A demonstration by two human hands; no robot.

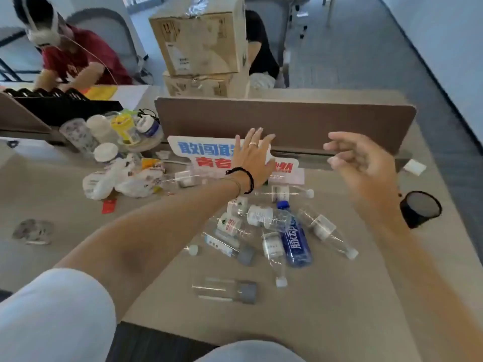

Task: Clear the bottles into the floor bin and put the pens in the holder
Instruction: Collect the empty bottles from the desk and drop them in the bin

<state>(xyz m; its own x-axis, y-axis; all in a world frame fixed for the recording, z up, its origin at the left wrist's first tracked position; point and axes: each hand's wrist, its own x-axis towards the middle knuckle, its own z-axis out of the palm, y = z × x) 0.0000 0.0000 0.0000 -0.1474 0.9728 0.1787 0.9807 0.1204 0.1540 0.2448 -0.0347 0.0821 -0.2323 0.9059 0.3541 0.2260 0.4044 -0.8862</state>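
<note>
Several empty plastic bottles lie in a heap on the desk. Among them are a blue-labelled bottle, a clear one with a grey cap nearest me, and a clear one with a white cap. My left hand reaches out flat above the far side of the heap, fingers spread, over a white sign with blue and red print. My right hand hovers to the right, fingers loosely curled, holding nothing. A black mesh pen holder stands at the right. No pens are visible.
A brown divider panel runs across the desk's far edge. Cups, jars and crumpled plastic bags crowd the left. Cardboard boxes are stacked behind the panel. A person in a red shirt sits at the far left.
</note>
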